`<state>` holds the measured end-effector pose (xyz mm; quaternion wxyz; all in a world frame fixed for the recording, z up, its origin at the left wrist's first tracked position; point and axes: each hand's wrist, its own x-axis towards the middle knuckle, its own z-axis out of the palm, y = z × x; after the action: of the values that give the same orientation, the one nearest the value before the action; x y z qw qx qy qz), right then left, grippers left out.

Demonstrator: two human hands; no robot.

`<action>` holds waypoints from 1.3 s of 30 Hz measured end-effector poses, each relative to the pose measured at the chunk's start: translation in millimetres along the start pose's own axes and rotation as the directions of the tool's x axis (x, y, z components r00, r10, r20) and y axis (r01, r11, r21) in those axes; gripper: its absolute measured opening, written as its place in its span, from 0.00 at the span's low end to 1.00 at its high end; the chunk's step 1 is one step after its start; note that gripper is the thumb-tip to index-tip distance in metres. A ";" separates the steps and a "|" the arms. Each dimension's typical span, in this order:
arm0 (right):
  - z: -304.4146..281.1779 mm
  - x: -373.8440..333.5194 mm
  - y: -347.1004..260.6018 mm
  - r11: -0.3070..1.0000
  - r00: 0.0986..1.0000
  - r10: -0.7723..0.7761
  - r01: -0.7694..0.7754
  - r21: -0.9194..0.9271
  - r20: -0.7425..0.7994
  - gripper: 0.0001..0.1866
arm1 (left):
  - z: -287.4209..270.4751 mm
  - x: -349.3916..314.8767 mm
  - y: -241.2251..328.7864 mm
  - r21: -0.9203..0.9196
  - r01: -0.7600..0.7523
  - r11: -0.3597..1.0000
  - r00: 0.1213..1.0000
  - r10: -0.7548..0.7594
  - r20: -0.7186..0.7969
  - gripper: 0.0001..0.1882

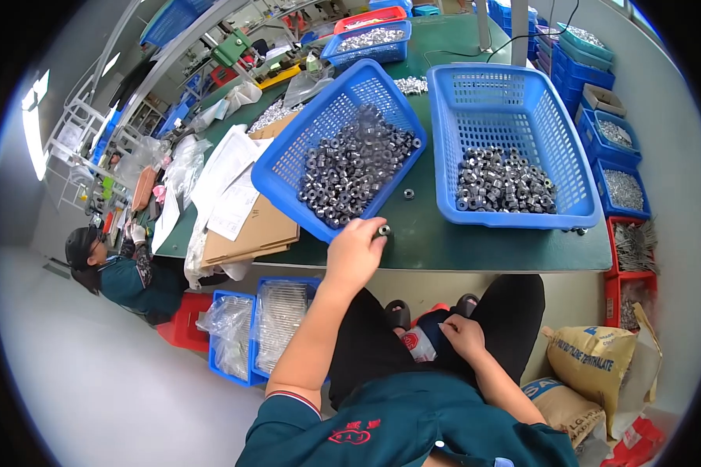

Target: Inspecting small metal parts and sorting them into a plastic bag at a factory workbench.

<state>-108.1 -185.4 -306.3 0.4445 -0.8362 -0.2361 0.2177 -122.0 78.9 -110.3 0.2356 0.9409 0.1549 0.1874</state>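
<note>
My left hand (pixel 355 254) is at the table's front edge, thumb and fingertips closed on a small round metal bushing (pixel 383 230) with a hole through it. Just beyond it, a tilted blue perforated basket (pixel 287 117) holds many similar dark metal bushings (pixel 343 175). One loose bushing (pixel 409 194) lies on the green tabletop (pixel 413 249) between the two baskets. To the right stands a second blue basket (pixel 487 93), with bushings (pixel 506 183) heaped in its near part. Low over my lap, my right hand (pixel 464 336) has its fingers pinched together; what they hold, if anything, is too small to make out.
Cardboard (pixel 253 233) and paper sheets (pixel 226 194) lie left of the tilted basket. Blue bins (pixel 234 335) stand on the floor at left, near a seated co-worker (pixel 125 272). Stacked crates (pixel 623 187) and sacks (pixel 592 358) are at right.
</note>
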 end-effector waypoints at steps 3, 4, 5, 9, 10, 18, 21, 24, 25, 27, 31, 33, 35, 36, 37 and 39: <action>2.7 0.3 -6.3 0.999 1.000 0.003 -0.002 -0.034 0.022 0.10 | 15.0 0.2 -2.7 0.172 0.005 0.985 1.000 -0.003 -0.014 0.15; 3.5 -0.9 -7.0 0.999 0.999 0.016 -0.015 -0.042 0.033 0.10 | 18.2 1.8 -3.8 0.166 0.006 0.986 1.000 -0.003 -0.016 0.15; 4.8 -1.6 -8.4 0.998 0.999 0.031 -0.029 -0.048 0.040 0.09 | 21.5 3.6 -7.2 0.160 0.004 0.987 1.000 -0.003 -0.009 0.15; -0.2 -3.9 -13.8 0.997 0.999 0.047 -0.046 -0.066 0.020 0.10 | 25.6 0.8 -15.0 0.025 -0.070 0.997 0.996 0.071 -0.058 0.15; -0.9 -4.9 -13.8 0.997 0.999 0.052 -0.052 -0.062 0.012 0.10 | 25.3 -3.1 -15.0 0.023 -0.079 0.997 0.995 0.080 -0.052 0.15; -10.6 -15.1 -15.8 0.950 0.997 0.029 -0.006 0.313 -0.069 0.07 | 20.8 -68.9 8.2 -0.909 0.333 -0.249 0.937 -0.020 0.349 0.16; -42.2 -20.6 -87.5 0.901 0.998 -0.021 0.048 0.431 -0.066 0.06 | 16.3 -91.5 13.0 -0.859 0.389 -0.332 0.907 -0.025 0.420 0.15; -64.7 -24.6 -138.4 0.894 0.944 -0.277 0.321 0.312 -0.178 0.04 | 17.9 -106.8 13.7 -0.890 0.398 -0.223 0.911 -0.019 0.412 0.12; -67.5 -21.7 -149.4 0.843 0.863 -0.445 0.494 0.215 -0.237 0.04 | 19.9 -111.3 13.6 -0.884 0.406 -0.230 0.906 -0.028 0.423 0.12; -72.6 -21.1 -161.9 0.842 0.846 -0.487 0.521 0.139 -0.217 0.05 | 24.6 -114.7 13.8 -0.916 0.364 -0.166 0.928 -0.021 0.373 0.12; -61.8 -20.5 -162.3 0.813 0.795 -0.560 0.582 0.030 -0.233 0.07 | 27.1 -120.9 19.2 -0.896 0.419 -0.148 0.905 -0.013 0.425 0.13; -59.9 -22.3 -161.4 0.805 0.782 -0.569 0.592 0.018 -0.255 0.07 | 28.6 -125.8 23.7 -0.921 0.383 -0.076 0.922 -0.027 0.386 0.15; -62.4 -26.5 -162.7 0.785 0.750 -0.619 0.595 -0.171 -0.234 0.07 | 25.3 -129.3 32.1 -0.931 0.365 0.006 0.929 -0.075 0.363 0.14; -62.5 -29.1 -164.1 0.787 0.751 -0.617 0.593 -0.173 -0.234 0.07 | 23.5 -130.5 36.3 -0.933 0.347 0.092 0.935 -0.119 0.335 0.14; -61.7 -32.3 -166.1 0.782 0.747 -0.623 0.581 -0.227 -0.234 0.06 | 22.8 -131.4 39.6 -0.933 0.349 0.091 0.934 -0.118 0.338 0.14; -58.8 -35.4 -168.1 0.774 0.741 -0.628 0.566 -0.284 -0.237 0.06 | 22.8 -132.3 44.1 -0.911 0.204 0.359 0.978 -0.118 0.173 0.13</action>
<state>-136.3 -160.9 -128.6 0.4395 -0.7783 -0.4375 -0.0987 -220.0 -17.3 -143.9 0.7430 0.6355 0.1060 0.1811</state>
